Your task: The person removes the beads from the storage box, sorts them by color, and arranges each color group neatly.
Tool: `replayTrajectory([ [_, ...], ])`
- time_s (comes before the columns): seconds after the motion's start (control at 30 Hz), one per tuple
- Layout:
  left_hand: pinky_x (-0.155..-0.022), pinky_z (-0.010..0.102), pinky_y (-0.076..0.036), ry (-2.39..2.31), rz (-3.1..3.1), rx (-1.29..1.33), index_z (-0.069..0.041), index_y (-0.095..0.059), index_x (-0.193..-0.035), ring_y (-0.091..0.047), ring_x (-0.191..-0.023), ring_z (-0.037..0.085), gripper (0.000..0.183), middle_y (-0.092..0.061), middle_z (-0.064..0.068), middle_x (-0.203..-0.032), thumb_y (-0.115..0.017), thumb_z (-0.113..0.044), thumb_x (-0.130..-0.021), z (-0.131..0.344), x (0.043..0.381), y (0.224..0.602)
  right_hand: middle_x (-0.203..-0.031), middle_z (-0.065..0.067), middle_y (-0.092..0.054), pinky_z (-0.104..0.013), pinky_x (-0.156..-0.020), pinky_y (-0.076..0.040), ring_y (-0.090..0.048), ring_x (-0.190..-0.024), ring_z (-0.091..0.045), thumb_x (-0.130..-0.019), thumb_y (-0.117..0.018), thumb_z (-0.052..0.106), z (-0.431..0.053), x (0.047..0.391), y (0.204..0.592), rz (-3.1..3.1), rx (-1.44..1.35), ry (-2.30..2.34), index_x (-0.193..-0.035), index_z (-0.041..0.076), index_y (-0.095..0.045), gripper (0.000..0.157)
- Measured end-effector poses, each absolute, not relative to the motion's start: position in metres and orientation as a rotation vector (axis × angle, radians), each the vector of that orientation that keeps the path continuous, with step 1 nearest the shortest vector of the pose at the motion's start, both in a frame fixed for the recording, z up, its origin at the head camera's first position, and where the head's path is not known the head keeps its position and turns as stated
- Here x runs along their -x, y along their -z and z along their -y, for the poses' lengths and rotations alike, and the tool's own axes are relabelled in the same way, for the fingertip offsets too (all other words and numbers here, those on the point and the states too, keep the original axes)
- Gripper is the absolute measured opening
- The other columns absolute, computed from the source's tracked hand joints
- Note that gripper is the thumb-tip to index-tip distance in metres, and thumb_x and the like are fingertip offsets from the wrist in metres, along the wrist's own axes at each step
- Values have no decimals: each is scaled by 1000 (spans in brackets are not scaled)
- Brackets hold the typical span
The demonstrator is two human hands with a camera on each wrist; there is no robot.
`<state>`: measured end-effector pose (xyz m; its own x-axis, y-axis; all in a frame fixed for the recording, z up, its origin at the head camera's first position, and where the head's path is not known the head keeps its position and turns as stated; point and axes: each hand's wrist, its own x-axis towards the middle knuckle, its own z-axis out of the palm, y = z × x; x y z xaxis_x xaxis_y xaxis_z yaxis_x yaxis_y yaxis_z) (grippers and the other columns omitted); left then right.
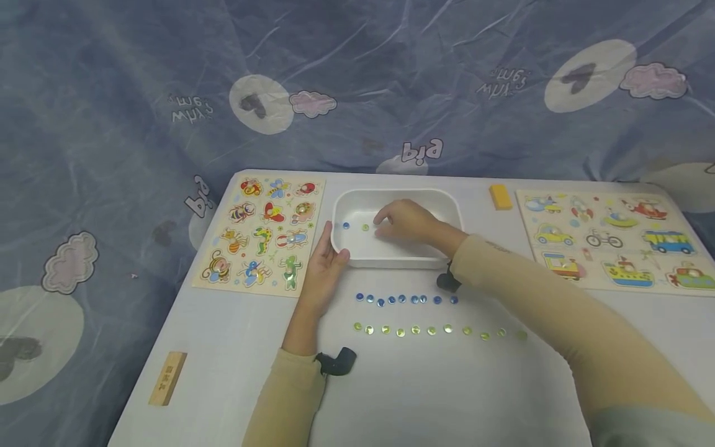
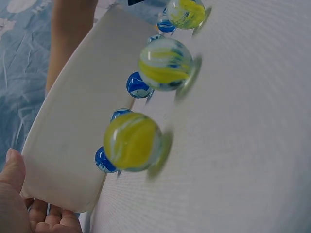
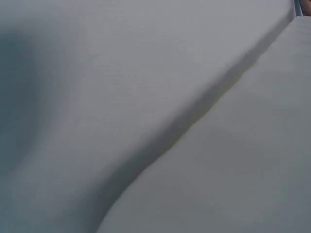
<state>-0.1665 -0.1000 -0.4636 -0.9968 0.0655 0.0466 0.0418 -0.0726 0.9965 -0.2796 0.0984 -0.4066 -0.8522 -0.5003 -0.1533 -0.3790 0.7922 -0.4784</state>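
A white rectangular tray (image 1: 403, 263) stands at the back middle of the table. My left hand (image 1: 323, 273) grips its left end, thumb at the near corner and fingers along the side; the thumb and curled fingertips (image 2: 52, 218) show in the left wrist view. Inside the tray lie a blue marble (image 1: 346, 226) and a yellow-green marble (image 1: 365, 227). Over the tray my right hand (image 1: 410, 222) reaches in from the right, thumb and forefinger apart just beside the yellow-green marble. Anything under its palm is hidden. The right wrist view shows mostly white surfaces.
In front of the tray runs a row of blue marbles (image 1: 402, 298), with a row of yellow-green marbles (image 1: 416, 329) nearer me. Picture puzzle boards lie left (image 1: 259, 233) and right (image 1: 614, 239). A yellow block (image 1: 500, 197) and a wooden block (image 1: 167, 379) rest on the table.
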Motion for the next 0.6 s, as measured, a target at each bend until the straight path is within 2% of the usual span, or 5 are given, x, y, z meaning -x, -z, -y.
replayTrajectory([
  [0.17, -113, 16, -27, -2270, -2143, -121, -22, -11, -153, -15, -147, 17, 71, -14, -12, -158, -53, -16, -96, 100, 164, 458, -114, -5, -68, -38, -103, -47, -60, -106, -20, -84, -71, 29, -89, 283, 414, -2727, 703, 619, -110, 13, -70, 30],
  [0.3, -113, 16, -27, -2247, -2158, -105, -24, -12, -153, -16, -147, 13, 71, -14, -14, -158, -53, -17, -96, 99, 164, 458, -121, -5, -66, -39, -111, -41, -57, -119, -23, -85, -70, 31, -84, 285, 418, -2744, 723, 578, -113, 13, -68, 34],
  [0.43, -113, 15, -27, -2237, -2164, -103, -24, -12, -153, -16, -146, 11, 70, -13, -14, -158, -53, -16, -96, 100, 164, 458, -122, -4, -66, -39, -113, -39, -55, -122, -23, -85, -69, 33, -79, 286, 420, -2754, 742, 551, -114, 14, -68, 34],
  [0.6, -114, 16, -26, -2248, -2156, -109, -26, -11, -153, -15, -147, 11, 71, -12, -14, -158, -53, -16, -96, 101, 168, 466, -119, -2, -68, -40, -111, -40, -57, -119, -23, -86, -68, 31, -75, 285, 417, -2765, 746, 527, -108, 17, -71, 26],
])
